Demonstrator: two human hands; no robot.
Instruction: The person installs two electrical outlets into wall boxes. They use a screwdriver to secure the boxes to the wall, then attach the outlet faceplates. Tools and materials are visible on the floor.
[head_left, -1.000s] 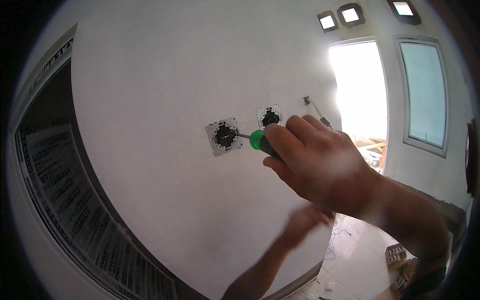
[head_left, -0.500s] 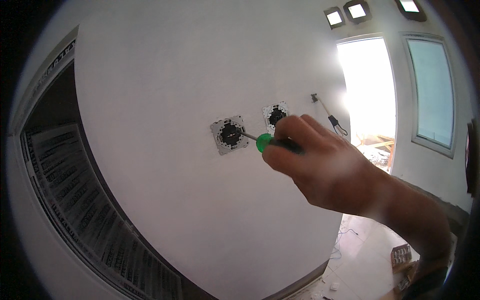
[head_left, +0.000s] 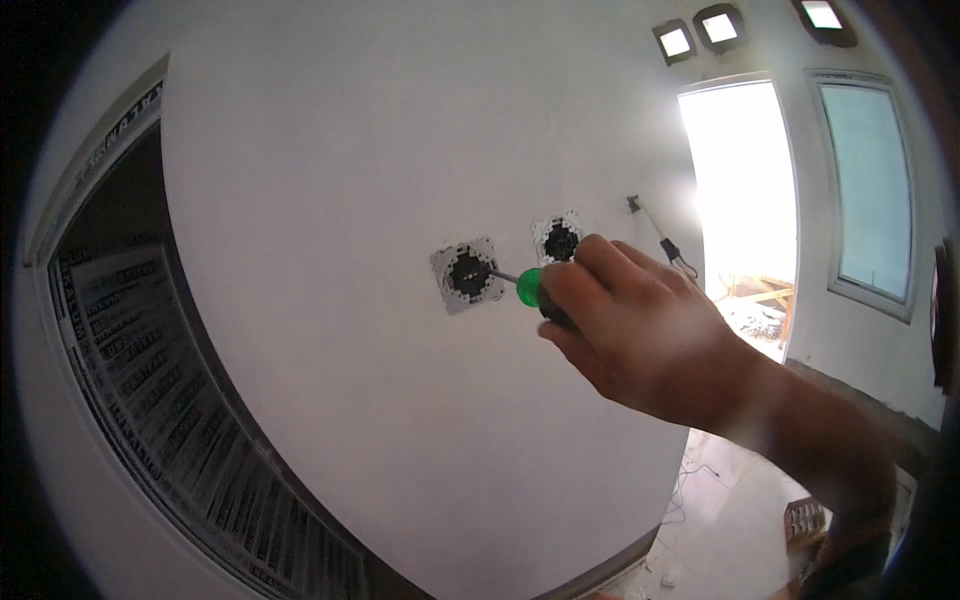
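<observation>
My right hand [head_left: 650, 325] is closed round the handle of a screwdriver [head_left: 528, 287] with a green and black grip. Its thin shaft points left, and the tip meets the right side of a wall socket insert [head_left: 470, 275]. That insert has a black round middle and a pale square metal frame, set into the white wall. A second, similar socket insert [head_left: 558, 238] sits to the right, its lower part close behind my knuckles. My left hand is not in the picture.
A dark door frame with a wrapped panel [head_left: 150, 370] stands at left. On the right are a bright doorway [head_left: 740, 180] and a tall window [head_left: 870, 190]. A cable with a black end [head_left: 670, 247] hangs from the wall. A brown box [head_left: 805, 520] and thin wire [head_left: 685, 490] lie on the tiled floor.
My fingers have shifted round the screwdriver's handle, the thumb now lower and farther from the green part. The tip stays at the same insert. The whole view has moved slightly.
</observation>
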